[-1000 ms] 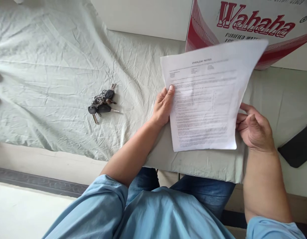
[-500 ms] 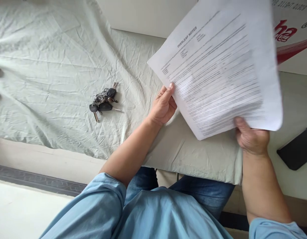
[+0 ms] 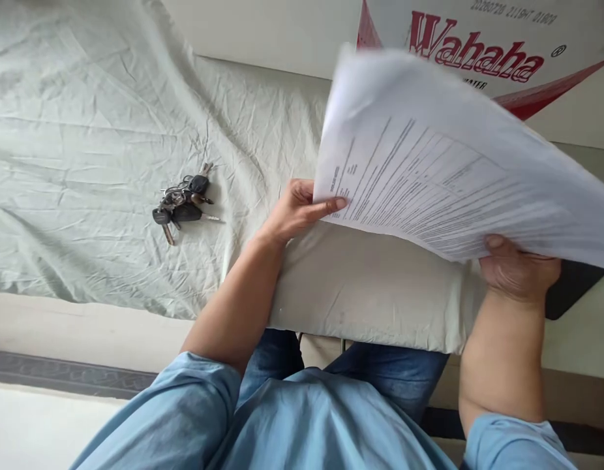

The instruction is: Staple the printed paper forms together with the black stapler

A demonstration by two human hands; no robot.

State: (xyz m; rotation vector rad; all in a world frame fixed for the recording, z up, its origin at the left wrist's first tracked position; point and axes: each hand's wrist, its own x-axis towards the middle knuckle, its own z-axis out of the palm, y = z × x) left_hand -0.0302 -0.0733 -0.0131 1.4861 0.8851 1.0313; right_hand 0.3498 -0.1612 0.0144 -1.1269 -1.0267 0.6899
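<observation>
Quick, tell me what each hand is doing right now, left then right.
Left hand: closed on the printed paper, thumb over its near-left corner.
Right hand: closed on the paper's near edge, thumb on top.

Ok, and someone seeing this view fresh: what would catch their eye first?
Probably the printed paper, right of centre, held by the left hand and right hand. Next, the red Wahaha lettering on the box behind it, at top right. The dark keys also stand out on the pale cloth, left of the hands.
</observation>
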